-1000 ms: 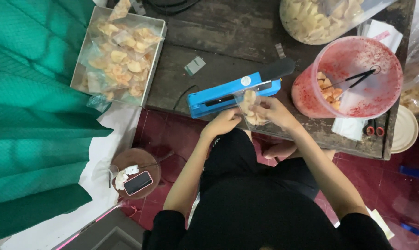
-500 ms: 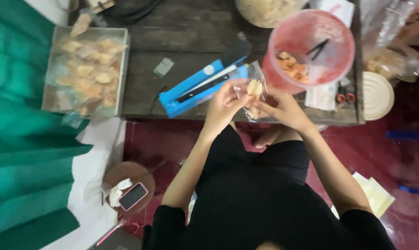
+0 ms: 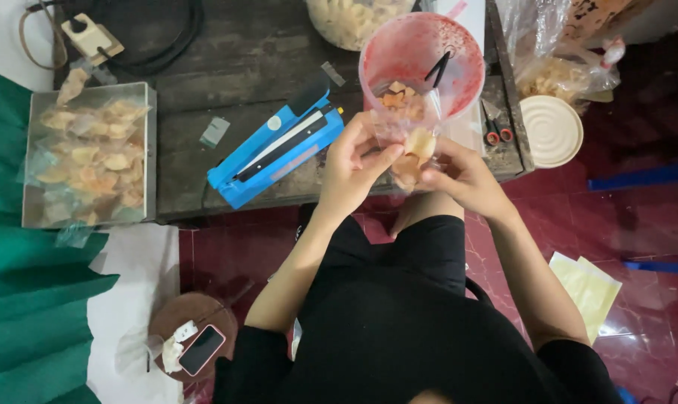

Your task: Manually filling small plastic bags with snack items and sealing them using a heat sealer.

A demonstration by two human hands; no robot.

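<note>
Both my hands hold a small clear plastic bag of pale crackers in front of me, just off the low table's near edge. My left hand pinches the bag's left side. My right hand grips its right side from below. A blue bar-shaped bag sealer lies on the dark wooden table, just left of my left hand. A pink plastic bowl with a few crackers and black tongs stands right behind the bag.
A metal tray of filled cracker bags sits at the table's left end. Red-handled scissors and a white lid lie at the right. A round stool with a phone stands on the red floor beside green cloth.
My hands have lifted the bag off the blue sealer and brought it right, toward the pink bowl. The camera view has shifted closer.
</note>
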